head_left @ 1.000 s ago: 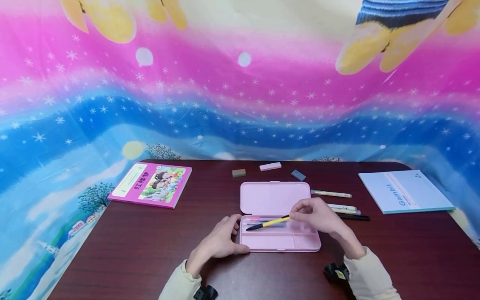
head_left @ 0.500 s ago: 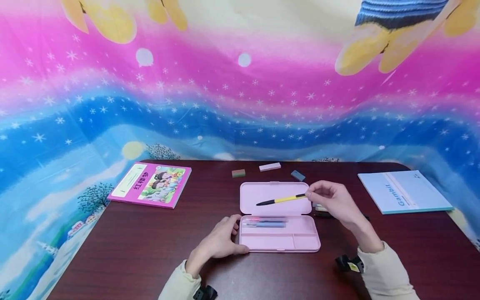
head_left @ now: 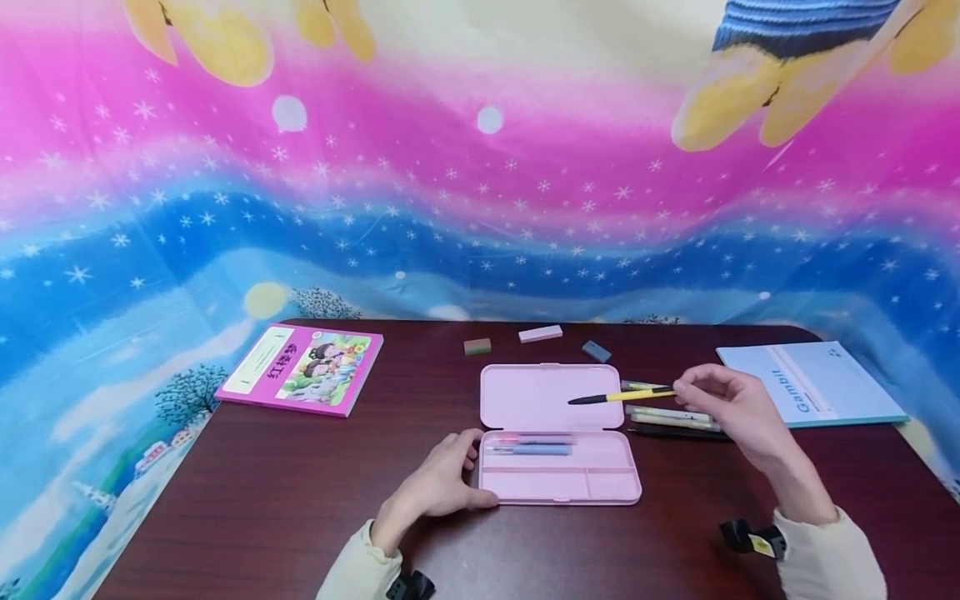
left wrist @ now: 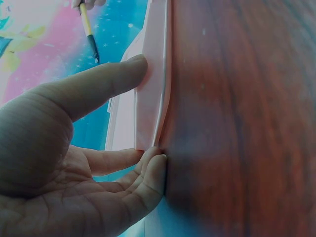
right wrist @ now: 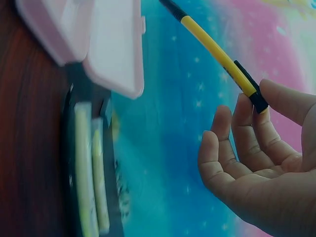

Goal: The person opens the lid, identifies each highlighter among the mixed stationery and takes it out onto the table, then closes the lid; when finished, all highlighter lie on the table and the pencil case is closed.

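My left hand [head_left: 442, 477] holds the left end of an open pink pencil case [head_left: 532, 483]. Its thumb lies along the front side and its fingers touch the corner, as the left wrist view shows. Several pens [head_left: 534, 449] lie in the case's back compartment; the front compartments hold nothing. Over the table to the right, my right hand [head_left: 738, 408] pinches a yellow and black pen [right wrist: 217, 52] by its clip end between thumb and fingertips. The pen's black tip points left, over the right part of the raised lid in the head view.
Light-coloured pens [head_left: 667, 417] and a black pen [head_left: 675, 432] lie right of the case. Behind it are a two-tone eraser [head_left: 477, 346], a pink eraser [head_left: 540, 333] and a blue-grey one [head_left: 596, 351]. A pink book [head_left: 300, 371] lies left, a pale blue notebook [head_left: 810, 383] right.
My right hand has lifted the yellow and black pen out from over the case's back compartment and carried it to the right. My left hand has stayed on the case.
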`<state>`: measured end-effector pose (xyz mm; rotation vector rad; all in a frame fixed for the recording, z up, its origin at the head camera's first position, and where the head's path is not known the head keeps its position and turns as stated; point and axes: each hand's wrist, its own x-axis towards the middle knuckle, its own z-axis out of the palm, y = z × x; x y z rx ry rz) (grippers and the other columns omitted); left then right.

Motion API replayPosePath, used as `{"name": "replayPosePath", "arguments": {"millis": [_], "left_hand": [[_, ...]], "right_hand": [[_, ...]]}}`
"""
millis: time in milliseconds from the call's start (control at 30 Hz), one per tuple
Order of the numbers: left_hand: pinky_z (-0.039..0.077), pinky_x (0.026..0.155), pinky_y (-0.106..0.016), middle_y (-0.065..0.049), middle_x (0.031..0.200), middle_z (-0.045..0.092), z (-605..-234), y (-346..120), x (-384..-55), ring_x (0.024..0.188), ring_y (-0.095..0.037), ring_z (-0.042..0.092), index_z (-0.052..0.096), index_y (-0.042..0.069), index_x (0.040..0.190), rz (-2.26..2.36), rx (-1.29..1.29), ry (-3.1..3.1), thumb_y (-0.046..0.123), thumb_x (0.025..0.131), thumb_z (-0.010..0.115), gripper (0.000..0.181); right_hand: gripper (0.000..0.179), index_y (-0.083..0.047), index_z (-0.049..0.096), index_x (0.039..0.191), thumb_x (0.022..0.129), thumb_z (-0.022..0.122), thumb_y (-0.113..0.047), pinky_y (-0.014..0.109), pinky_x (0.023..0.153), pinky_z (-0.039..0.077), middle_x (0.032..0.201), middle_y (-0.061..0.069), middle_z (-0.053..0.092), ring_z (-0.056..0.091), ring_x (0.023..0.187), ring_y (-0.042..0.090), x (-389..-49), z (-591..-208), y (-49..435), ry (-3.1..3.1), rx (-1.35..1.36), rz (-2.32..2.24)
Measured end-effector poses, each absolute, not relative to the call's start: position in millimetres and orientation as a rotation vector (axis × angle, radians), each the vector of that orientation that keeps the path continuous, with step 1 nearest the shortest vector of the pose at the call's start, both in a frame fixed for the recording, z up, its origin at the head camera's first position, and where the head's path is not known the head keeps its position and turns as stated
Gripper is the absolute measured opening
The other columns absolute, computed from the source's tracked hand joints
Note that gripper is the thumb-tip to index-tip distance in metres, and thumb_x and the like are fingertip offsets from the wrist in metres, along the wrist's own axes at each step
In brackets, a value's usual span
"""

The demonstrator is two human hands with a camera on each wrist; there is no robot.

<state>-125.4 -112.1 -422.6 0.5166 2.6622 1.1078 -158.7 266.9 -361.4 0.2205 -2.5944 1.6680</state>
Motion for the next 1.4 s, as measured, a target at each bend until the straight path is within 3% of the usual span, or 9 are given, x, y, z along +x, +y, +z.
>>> {"name": "replayPosePath", "arguments": {"millis": [700, 933, 1167, 1400], "left_hand": [[0.044, 0.082, -0.038, -0.008, 0.103, 0.052, -423, -113, -127, 0.094, -0.022, 0.053, 0.046, -0.002, 0.13, 1.113, 0.499, 2.66, 0.025, 0.068, 0.085, 0.078], [0.044, 0.082, -0.038, -0.008, 0.103, 0.052, -424, -113, -127, 0.095, -0.022, 0.053, 0.046, -0.002, 0.13, 1.109, 0.494, 2.662, 0.026, 0.068, 0.085, 0.078], [0.044, 0.082, -0.038, -0.008, 0.104, 0.052, -423, -112, -127, 0.095, -0.022, 0.053, 0.046, -0.002, 0.131, 1.103, 0.501, 2.661, 0.026, 0.069, 0.085, 0.078], [0.044, 0.082, -0.038, -0.009, 0.104, 0.052, -424, -112, -126, 0.095, -0.023, 0.053, 0.046, -0.002, 0.13, 1.105, 0.509, 2.661, 0.026, 0.069, 0.085, 0.078]], "right_hand": [[0.009, -0.01, 0.068, 0.096, 0.095, 0.06, -0.013, 0.022, 0.067, 0.053, 0.085, -0.007, 0.07, 0.067, 0.078, 0.008, -136, -389, 354, -2.64, 0.038, 1.735], [0.015, -0.001, 0.067, 0.102, 0.095, 0.06, -0.013, 0.023, 0.068, 0.053, 0.087, -0.005, 0.07, 0.066, 0.079, 0.009, -137, -398, 362, -2.741, 0.034, 1.675], [0.033, 0.003, 0.066, 0.106, 0.09, 0.068, -0.026, 0.024, 0.064, 0.049, 0.089, 0.006, 0.071, 0.063, 0.076, 0.007, -140, -403, 360, -2.962, -0.011, 1.291], [0.03, 0.001, 0.067, 0.104, 0.089, 0.069, -0.026, 0.026, 0.064, 0.049, 0.09, 0.008, 0.07, 0.062, 0.074, 0.01, -147, -409, 364, -3.089, 0.053, 1.159]]}}
